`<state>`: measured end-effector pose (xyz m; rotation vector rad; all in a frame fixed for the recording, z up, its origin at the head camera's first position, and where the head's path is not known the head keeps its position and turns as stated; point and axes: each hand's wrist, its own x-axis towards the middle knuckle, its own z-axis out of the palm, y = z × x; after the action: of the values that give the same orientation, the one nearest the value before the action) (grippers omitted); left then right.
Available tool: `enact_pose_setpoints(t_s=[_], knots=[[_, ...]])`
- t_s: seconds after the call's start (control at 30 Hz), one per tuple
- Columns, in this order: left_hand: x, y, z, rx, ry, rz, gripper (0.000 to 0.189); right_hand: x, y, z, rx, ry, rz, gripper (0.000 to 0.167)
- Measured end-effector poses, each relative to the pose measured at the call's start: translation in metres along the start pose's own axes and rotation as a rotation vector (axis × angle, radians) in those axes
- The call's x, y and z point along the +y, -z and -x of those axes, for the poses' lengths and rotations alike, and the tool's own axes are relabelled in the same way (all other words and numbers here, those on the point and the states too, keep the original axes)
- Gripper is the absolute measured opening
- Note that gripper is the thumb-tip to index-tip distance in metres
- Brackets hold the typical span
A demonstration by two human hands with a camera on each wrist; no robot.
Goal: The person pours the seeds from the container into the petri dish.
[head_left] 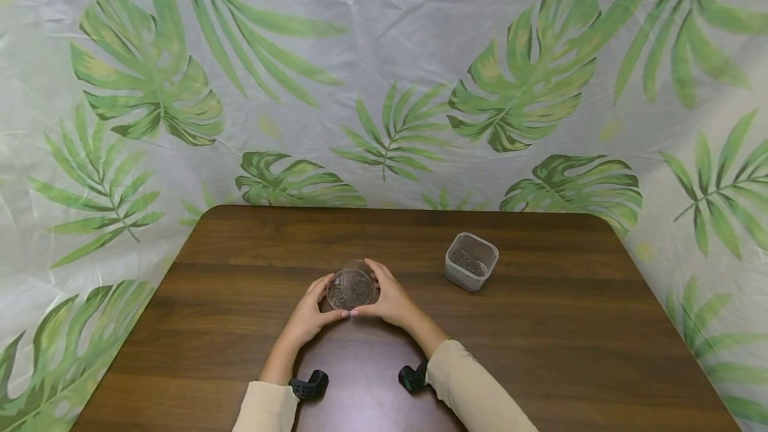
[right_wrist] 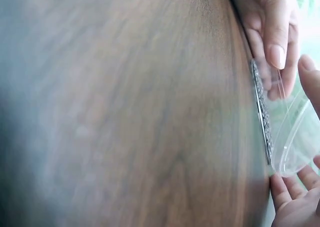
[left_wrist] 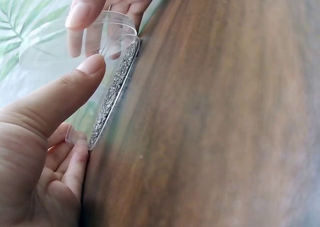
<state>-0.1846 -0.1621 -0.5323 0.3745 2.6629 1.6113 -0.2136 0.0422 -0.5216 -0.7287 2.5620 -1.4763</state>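
A round clear petri dish (head_left: 349,293) with a layer of dark grey granules (left_wrist: 116,89) on its bottom sits on the table between the two hands. My left hand (head_left: 307,315) holds the dish by its side, with thumb near and fingers round the far left. My right hand (head_left: 393,302) holds the clear lid (right_wrist: 294,146) between thumb and fingers. In both wrist views the lid is tilted, its right side lower, against the dish's rim. Both thumb tips nearly meet at the near side in the head view.
A square translucent plastic tub (head_left: 471,262) with dark granules in it stands on the brown wooden table (head_left: 558,325), to the right of the hands and farther back. Behind the table hangs a leaf-patterned curtain (head_left: 408,52). Black wrist straps (head_left: 309,385) sit on both wrists.
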Motion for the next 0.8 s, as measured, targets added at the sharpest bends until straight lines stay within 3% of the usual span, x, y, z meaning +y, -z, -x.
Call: enact_pose_setpoints(t_s=[0.4,0.53,0.7,0.8], knots=[[0.0,0.0,0.0,0.003,0.021,0.042,0.083,-0.001,-0.004,-0.002,0.003,-0.024,0.043,0.106],[0.004,0.001,0.001,0.015,-0.01,0.056,0.08,-0.001,-0.005,-0.003,0.005,-0.029,0.059,0.107],[0.023,0.003,0.005,0.023,-0.058,0.092,0.075,-0.002,-0.007,-0.003,-0.001,-0.027,0.059,0.107],[0.017,0.002,0.003,0.019,-0.059,0.061,0.075,-0.002,-0.008,-0.003,-0.001,-0.024,0.051,0.107]])
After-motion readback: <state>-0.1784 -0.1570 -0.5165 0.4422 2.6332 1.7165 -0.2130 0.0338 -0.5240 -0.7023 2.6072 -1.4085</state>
